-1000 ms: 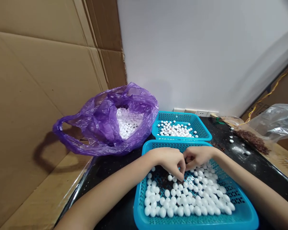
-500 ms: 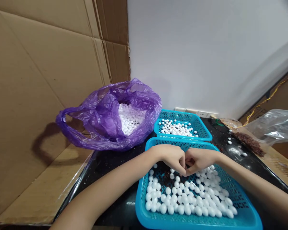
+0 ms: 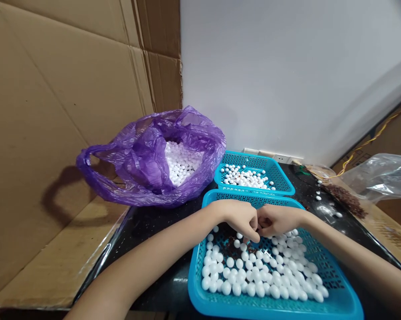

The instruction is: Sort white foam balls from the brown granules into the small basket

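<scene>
Many white round balls (image 3: 274, 291) in nearer blue plastic basket (image 3: 273, 310); left hand (image 3: 240, 217), right hand (image 3: 279, 218) curl together above, grip unclear.

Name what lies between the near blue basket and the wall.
The head view shows the far blue basket, holding white balls, then a socket strip.

On a black tabletop (image 3: 153, 227), a bare left hand (image 3: 239, 218) and right hand (image 3: 280, 219) were held close together, fingers curled, over the far part of a blue basket (image 3: 194, 280); their grip was partly hidden. White balls (image 3: 258, 278) were spread across its floor. Fewer were held in a second basket (image 3: 283, 178) just behind. At left, more were contained in an open purple bag (image 3: 147, 164).
</scene>
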A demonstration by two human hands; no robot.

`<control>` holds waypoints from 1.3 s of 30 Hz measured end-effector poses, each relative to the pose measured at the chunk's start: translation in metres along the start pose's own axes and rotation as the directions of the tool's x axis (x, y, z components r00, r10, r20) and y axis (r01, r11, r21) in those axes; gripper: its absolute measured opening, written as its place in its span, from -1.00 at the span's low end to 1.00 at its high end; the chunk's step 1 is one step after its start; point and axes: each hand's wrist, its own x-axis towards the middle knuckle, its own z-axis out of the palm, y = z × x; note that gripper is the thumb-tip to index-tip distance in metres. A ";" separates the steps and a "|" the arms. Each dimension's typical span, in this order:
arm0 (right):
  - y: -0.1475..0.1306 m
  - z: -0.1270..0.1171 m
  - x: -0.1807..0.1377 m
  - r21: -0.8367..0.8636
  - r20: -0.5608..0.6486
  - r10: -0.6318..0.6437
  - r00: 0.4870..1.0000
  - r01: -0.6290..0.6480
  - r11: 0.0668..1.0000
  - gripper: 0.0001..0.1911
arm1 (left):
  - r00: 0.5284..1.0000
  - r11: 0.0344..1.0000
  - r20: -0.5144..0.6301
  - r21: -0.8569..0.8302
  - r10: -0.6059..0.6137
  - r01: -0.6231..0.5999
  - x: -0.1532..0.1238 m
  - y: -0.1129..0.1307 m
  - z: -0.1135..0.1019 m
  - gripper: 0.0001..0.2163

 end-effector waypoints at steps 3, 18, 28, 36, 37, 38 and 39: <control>0.000 0.000 -0.004 -0.002 -0.024 -0.004 1.000 0.004 1.000 -0.92 | 0.998 0.999 -0.048 -0.015 0.040 -0.041 0.001 -0.001 0.001 -0.81; 0.002 0.007 0.002 0.000 0.011 -0.021 1.000 0.021 1.000 -0.70 | 1.000 0.998 -0.016 0.066 0.004 -0.003 0.002 0.002 0.003 -0.82; 0.006 0.007 -0.001 0.040 -0.050 -0.014 0.999 0.016 0.999 -0.90 | 1.000 0.997 0.001 0.081 -0.014 0.014 0.003 0.001 0.003 -0.82; 0.005 0.009 -0.001 0.048 -0.040 -0.024 0.999 0.026 0.999 -0.89 | 0.997 0.993 0.015 0.096 -0.071 0.070 0.003 0.000 0.003 -0.82; 0.006 0.009 -0.002 0.056 -0.043 -0.027 0.999 0.029 0.998 -0.92 | 0.997 0.992 0.010 0.101 -0.075 0.074 0.003 0.001 0.003 -0.82; 0.007 0.009 -0.002 0.071 -0.046 -0.029 0.999 0.032 0.997 -0.91 | 0.997 0.992 0.007 0.101 -0.081 0.080 0.002 0.001 0.003 -0.82; 0.008 0.010 -0.002 0.090 -0.047 -0.031 0.998 0.035 0.995 -0.87 | 0.996 0.992 0.003 0.096 -0.085 0.084 0.002 0.001 0.003 -0.82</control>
